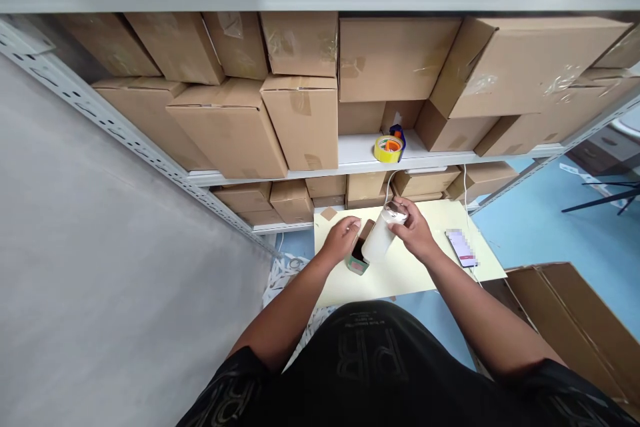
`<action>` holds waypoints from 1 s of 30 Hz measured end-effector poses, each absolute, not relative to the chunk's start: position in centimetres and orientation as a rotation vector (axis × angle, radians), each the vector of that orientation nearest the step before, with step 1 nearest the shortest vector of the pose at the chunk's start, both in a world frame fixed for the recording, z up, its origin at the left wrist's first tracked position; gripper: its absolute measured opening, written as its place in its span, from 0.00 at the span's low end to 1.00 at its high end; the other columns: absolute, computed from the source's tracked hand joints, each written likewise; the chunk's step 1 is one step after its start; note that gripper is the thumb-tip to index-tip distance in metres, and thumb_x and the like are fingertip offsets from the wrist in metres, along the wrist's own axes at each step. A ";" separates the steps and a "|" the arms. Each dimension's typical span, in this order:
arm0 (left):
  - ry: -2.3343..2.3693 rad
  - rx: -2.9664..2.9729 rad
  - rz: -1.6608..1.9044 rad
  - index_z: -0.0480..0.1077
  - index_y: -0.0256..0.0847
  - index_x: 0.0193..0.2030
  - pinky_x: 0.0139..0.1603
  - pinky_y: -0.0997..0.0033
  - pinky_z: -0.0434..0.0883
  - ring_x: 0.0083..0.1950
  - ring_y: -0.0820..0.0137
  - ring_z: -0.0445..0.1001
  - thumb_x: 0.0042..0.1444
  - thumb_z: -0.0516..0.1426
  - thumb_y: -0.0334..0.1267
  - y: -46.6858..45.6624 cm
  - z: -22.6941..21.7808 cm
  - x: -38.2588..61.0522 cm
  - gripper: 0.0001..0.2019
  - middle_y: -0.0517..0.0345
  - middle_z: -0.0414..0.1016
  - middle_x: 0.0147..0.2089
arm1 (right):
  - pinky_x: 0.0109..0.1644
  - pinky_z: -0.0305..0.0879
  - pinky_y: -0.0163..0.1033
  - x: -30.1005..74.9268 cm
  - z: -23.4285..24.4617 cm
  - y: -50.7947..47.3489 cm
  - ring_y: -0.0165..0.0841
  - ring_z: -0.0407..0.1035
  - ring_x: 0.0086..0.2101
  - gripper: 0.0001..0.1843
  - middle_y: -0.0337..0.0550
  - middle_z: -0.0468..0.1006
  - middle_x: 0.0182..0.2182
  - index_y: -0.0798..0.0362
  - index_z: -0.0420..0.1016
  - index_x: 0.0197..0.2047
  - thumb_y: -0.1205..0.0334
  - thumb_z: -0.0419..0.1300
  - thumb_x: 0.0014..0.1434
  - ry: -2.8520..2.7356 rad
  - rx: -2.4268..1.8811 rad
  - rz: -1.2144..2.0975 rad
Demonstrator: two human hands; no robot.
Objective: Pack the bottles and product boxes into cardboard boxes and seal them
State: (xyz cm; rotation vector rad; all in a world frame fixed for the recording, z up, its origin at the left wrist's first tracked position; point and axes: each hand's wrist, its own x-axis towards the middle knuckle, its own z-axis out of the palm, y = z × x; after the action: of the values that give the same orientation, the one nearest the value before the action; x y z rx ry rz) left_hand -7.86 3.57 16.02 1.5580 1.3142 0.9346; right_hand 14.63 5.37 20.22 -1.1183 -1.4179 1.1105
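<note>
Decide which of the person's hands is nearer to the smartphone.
Right: the right hand is just left of the smartphone; the left hand is farther left, beyond the white cylinder.

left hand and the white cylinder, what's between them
In the head view, a small open green box lies between the left hand and the white cylinder; whether the left hand touches the box is unclear.

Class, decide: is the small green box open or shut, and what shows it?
Open: the dark interior of the small green box shows above its green front wall.
</note>
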 end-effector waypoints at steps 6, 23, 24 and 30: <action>1.757 1.613 0.437 0.74 0.41 0.50 0.47 0.66 0.70 0.50 0.57 0.78 0.59 0.61 0.52 5.0 11.3 -8.0 0.19 0.47 0.80 0.49 | 0.66 0.64 0.51 14.7 18.7 6.2 0.45 0.67 0.63 0.39 0.52 0.73 0.63 0.49 0.64 0.65 0.58 0.68 0.50 -1.420 -1.255 1.016; 1.572 1.119 0.566 0.72 0.40 0.41 0.28 0.75 0.68 0.25 0.70 0.75 0.67 0.53 0.42 3.5 7.2 -7.2 0.09 0.62 0.72 0.21 | 0.55 0.71 0.50 13.5 12.6 4.3 0.44 0.76 0.48 0.39 0.48 0.80 0.51 0.49 0.65 0.65 0.62 0.66 0.49 -1.955 -1.479 0.889; 1.566 1.127 0.574 0.72 0.40 0.41 0.28 0.74 0.68 0.26 0.69 0.76 0.67 0.54 0.41 3.4 7.1 -7.2 0.09 0.62 0.72 0.22 | 0.55 0.71 0.50 13.4 11.8 4.2 0.45 0.75 0.49 0.38 0.48 0.79 0.51 0.49 0.66 0.64 0.63 0.66 0.48 -1.986 -1.493 0.882; 1.550 1.200 0.609 0.71 0.42 0.37 0.33 0.72 0.69 0.27 0.69 0.76 0.66 0.54 0.39 2.7 6.7 -7.1 0.07 0.63 0.74 0.25 | 0.67 0.61 0.56 13.0 7.3 3.2 0.49 0.63 0.64 0.32 0.55 0.71 0.62 0.51 0.71 0.57 0.70 0.64 0.46 -2.122 -1.365 0.832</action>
State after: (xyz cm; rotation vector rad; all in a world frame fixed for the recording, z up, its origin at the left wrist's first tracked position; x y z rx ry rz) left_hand -7.05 2.69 6.72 1.1999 1.5505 0.6095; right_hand 13.02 3.20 7.30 -1.3650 -2.1216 0.8324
